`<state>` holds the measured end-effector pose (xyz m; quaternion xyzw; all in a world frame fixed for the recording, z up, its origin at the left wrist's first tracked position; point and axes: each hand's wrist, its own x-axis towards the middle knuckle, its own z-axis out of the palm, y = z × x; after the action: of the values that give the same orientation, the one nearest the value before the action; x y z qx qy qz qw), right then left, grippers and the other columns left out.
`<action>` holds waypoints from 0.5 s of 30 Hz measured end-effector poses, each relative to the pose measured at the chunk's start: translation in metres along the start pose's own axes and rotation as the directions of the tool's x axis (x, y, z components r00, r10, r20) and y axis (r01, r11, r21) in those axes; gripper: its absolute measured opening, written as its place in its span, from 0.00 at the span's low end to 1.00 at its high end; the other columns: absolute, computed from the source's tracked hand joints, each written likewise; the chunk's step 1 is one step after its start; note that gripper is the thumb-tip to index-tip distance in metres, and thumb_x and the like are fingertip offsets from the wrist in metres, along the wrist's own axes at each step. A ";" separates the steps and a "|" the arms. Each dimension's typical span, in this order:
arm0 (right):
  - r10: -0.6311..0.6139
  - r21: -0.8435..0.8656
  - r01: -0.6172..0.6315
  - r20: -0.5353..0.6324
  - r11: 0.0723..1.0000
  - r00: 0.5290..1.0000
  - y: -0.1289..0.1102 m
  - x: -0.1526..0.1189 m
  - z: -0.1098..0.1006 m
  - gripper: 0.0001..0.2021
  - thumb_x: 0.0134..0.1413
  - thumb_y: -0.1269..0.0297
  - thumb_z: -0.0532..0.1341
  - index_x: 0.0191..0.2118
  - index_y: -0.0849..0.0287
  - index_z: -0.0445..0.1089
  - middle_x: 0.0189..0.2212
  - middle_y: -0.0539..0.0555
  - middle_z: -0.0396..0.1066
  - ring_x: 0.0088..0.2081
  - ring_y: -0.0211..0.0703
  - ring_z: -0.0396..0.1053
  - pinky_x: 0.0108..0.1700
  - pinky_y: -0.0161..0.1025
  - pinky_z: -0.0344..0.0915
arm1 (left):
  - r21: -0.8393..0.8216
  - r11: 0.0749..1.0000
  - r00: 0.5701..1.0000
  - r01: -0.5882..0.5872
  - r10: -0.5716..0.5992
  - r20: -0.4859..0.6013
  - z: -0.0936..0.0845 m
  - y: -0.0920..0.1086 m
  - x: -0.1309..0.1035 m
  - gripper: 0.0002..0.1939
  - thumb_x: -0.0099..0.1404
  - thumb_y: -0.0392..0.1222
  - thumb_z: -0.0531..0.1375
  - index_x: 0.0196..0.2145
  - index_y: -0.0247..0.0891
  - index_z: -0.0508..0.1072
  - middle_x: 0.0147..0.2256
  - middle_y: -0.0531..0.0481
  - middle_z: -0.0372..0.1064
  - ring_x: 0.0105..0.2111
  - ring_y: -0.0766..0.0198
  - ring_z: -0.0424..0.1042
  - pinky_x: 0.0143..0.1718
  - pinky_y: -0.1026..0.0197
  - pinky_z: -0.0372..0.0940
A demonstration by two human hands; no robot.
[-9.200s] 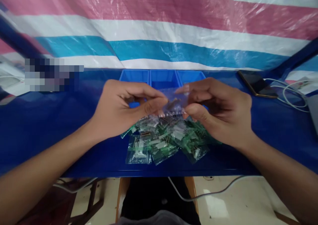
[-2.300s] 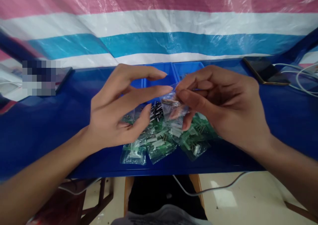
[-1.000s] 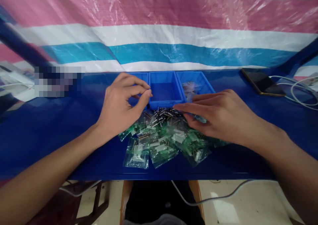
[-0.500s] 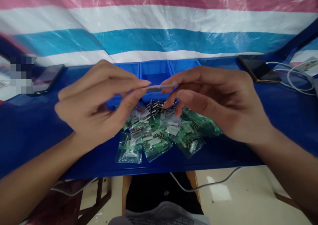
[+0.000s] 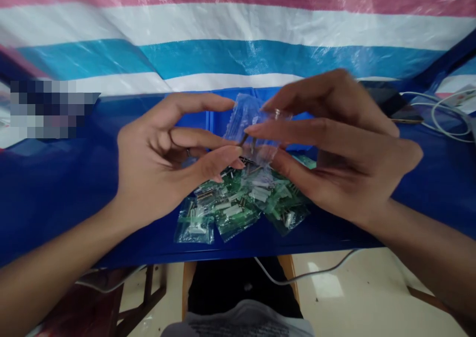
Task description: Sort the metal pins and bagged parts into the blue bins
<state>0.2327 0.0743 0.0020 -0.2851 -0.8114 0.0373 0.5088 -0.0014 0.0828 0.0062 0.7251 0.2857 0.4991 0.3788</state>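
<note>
A small clear plastic bag (image 5: 245, 113) is stretched between my hands above the table, with a few thin dark pieces inside; I cannot tell what kind they are. My left hand (image 5: 148, 158) grips the bag's lower left edge with the thumb and fingers. On the other side, my right hand (image 5: 345, 153) has its thumb and fingers closed on the bag's right part, slightly smeared by motion. Beneath them lies a pile of clear and green-tinted packets (image 5: 234, 215) with small metal pins and white pieces inside. Loose dark pins are partly hidden by my hands.
Blue plastic bins (image 5: 219, 121) stand behind my hands at the back of the blue table (image 5: 148, 243). A dark phone (image 5: 383, 96) and a coiled white cable (image 5: 442, 116) lie at the right. A striped plastic sheet (image 5: 238, 29) hangs behind.
The bag, seen edge-on before, now faces me spread flat. My left hand has shifted right with its fingers spread wider, and my right hand has turned and moved over the bag's right side.
</note>
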 end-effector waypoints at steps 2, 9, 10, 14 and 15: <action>-0.015 -0.026 0.014 -0.040 1.000 0.999 -0.001 0.000 0.000 0.07 0.63 0.68 0.72 0.41 0.44 0.84 0.55 0.55 0.78 0.54 0.54 0.78 0.52 0.52 0.82 | 0.004 1.000 1.000 -0.026 0.026 0.010 -0.002 0.001 0.001 0.19 0.71 0.36 0.71 0.57 0.43 0.76 0.33 0.58 0.84 0.28 0.63 0.84 0.25 0.65 0.80; 0.584 0.539 -0.502 0.023 0.676 0.811 0.007 0.005 0.004 0.06 0.61 0.72 0.72 0.41 0.53 0.81 0.23 0.46 0.79 0.20 0.40 0.75 0.19 0.36 0.72 | 0.009 0.988 0.987 -0.152 0.152 -0.056 -0.015 -0.016 0.014 0.07 0.76 0.36 0.66 0.50 0.40 0.79 0.32 0.55 0.84 0.25 0.65 0.81 0.21 0.64 0.76; 0.623 0.591 -0.533 0.065 0.605 0.779 0.013 0.006 0.003 0.05 0.60 0.73 0.72 0.38 0.54 0.81 0.21 0.47 0.78 0.20 0.40 0.75 0.19 0.35 0.71 | 0.010 0.988 0.985 -0.155 0.155 -0.071 -0.017 -0.020 0.016 0.06 0.75 0.36 0.68 0.49 0.40 0.79 0.32 0.55 0.84 0.24 0.65 0.81 0.20 0.65 0.75; 0.709 0.685 -0.543 0.055 0.486 0.703 0.038 0.009 -0.001 0.09 0.62 0.76 0.68 0.33 0.56 0.83 0.29 0.51 0.82 0.30 0.42 0.82 0.32 0.37 0.81 | 0.035 0.982 0.978 -0.184 0.187 -0.090 -0.025 -0.031 0.023 0.04 0.74 0.38 0.70 0.45 0.42 0.81 0.32 0.55 0.84 0.24 0.64 0.81 0.17 0.65 0.73; 0.727 0.699 -0.534 0.029 0.476 0.686 0.042 0.010 -0.003 0.10 0.63 0.76 0.66 0.34 0.56 0.83 0.31 0.53 0.83 0.34 0.44 0.84 0.37 0.38 0.83 | 0.042 0.980 0.976 -0.197 0.200 -0.089 -0.026 -0.032 0.024 0.04 0.73 0.38 0.70 0.45 0.42 0.81 0.32 0.55 0.84 0.24 0.64 0.81 0.17 0.65 0.72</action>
<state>0.2495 0.1135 -0.0028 -0.3695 -0.4990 0.4673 0.6294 -0.0189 0.1269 -0.0028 0.7322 0.2373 0.5627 0.3017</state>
